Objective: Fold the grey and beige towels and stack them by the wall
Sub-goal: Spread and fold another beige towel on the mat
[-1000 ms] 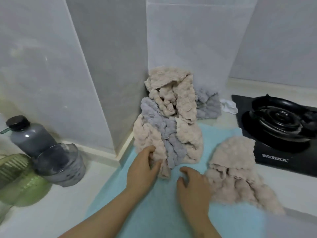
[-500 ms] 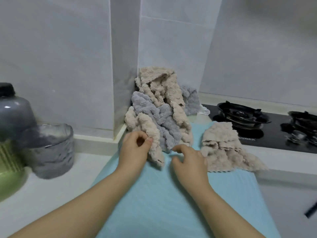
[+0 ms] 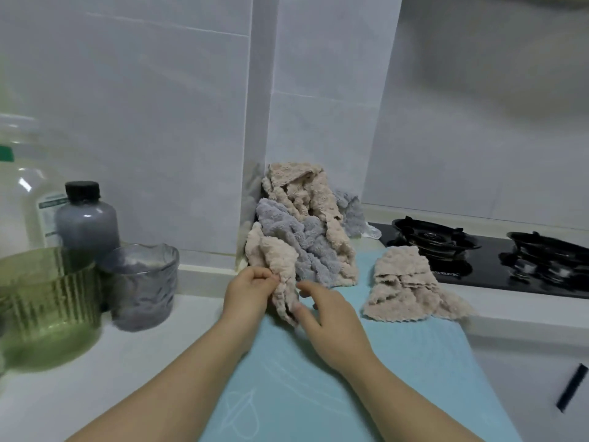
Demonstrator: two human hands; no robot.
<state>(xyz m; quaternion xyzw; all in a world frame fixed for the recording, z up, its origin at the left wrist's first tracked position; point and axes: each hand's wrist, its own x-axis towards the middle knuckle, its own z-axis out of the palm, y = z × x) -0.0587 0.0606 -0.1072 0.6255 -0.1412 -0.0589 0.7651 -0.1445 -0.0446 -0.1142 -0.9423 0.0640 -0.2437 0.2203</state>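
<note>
beige towel (image 3: 282,275): the nearest flap of a loose heap (image 3: 318,199) of beige and grey towels that leans into the corner of the wall (image 3: 255,122). its near end hangs down onto the blue mat (image 3: 350,384). a grey towel (image 3: 287,224) lies tangled across the heap just behind it, and a second grey one (image 3: 350,212) shows at the back.

left hand (image 3: 250,290): its grip pinches the upper edge of the beige flap between thumb and fingertips, probably to free this one cloth from the tangle.

right hand (image 3: 331,317): the thumb lies against the lower tip of the same flap, with the fingers loosely curled beside it. whether this grip has closed on the cloth cannot be told.

judged step: finding two corners so that the towel can be drawn out and spread on the mat, which seems to serve as the folding surface.

roughly folded beige towel (image 3: 403,282): lies apart at the right of the mat, just beside the black hob (image 3: 478,260) and not by the wall. most of the task appears undone.

white table (image 3: 79,378), left side, well apart from the towels: glass cup (image 3: 143,282), green ribbed bowl (image 3: 47,301), grey bottle (image 3: 86,221).
</note>
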